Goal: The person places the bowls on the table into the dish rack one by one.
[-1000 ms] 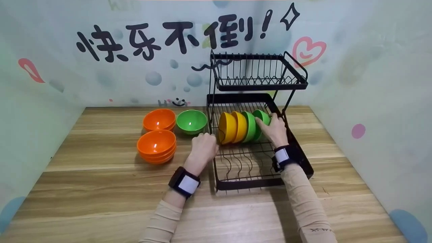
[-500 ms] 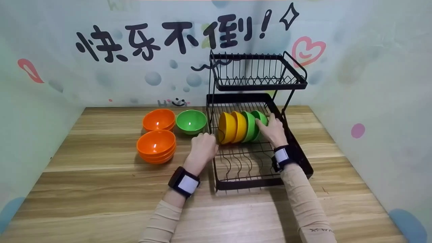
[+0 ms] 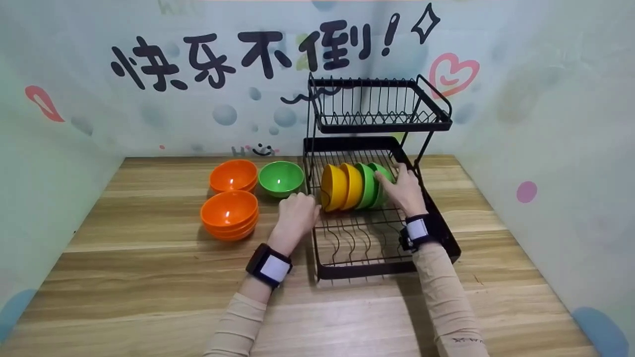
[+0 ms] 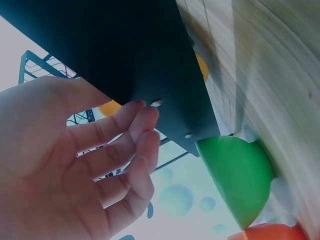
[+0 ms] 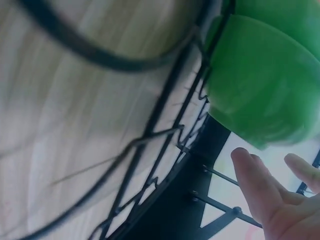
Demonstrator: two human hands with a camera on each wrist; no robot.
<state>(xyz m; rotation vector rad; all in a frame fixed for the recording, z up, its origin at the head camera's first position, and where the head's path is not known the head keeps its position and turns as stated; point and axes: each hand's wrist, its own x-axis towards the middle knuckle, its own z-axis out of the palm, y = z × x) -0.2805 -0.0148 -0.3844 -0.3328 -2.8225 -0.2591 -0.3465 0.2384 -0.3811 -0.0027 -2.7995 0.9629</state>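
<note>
A black two-tier dish rack (image 3: pixel 367 269) holds two yellow bowls (image 3: pixel 334 191) and two green bowls (image 3: pixel 367 188) on edge in its lower tier. My left hand (image 3: pixel 296 213) grips the rack's left side; in the left wrist view its fingers curl against the dark wall, with part of the thumb hidden. Around the rightmost green bowl (image 5: pixel 265 85) my right hand (image 3: pixel 407 192) spreads its thumb and fingers. In the right wrist view these fingers (image 5: pixel 250 172) are fairly straight, just off the bowl's base. Whether the thumb touches its rim I cannot tell.
Left of the rack another green bowl (image 3: pixel 281 179) stands upright on the wooden table (image 3: pixel 149 287). Beside it are orange bowls (image 3: pixel 233 173) and a nearer orange stack (image 3: pixel 229 215). The rack's upper tier (image 3: pixel 387 128) overhangs the back; printed walls enclose the table.
The rightmost green bowl has shifted slightly left, closer to its neighbour. My right hand's fingers have since spread a little away from it. The left hand stays on the rack with a tiny shift.
</note>
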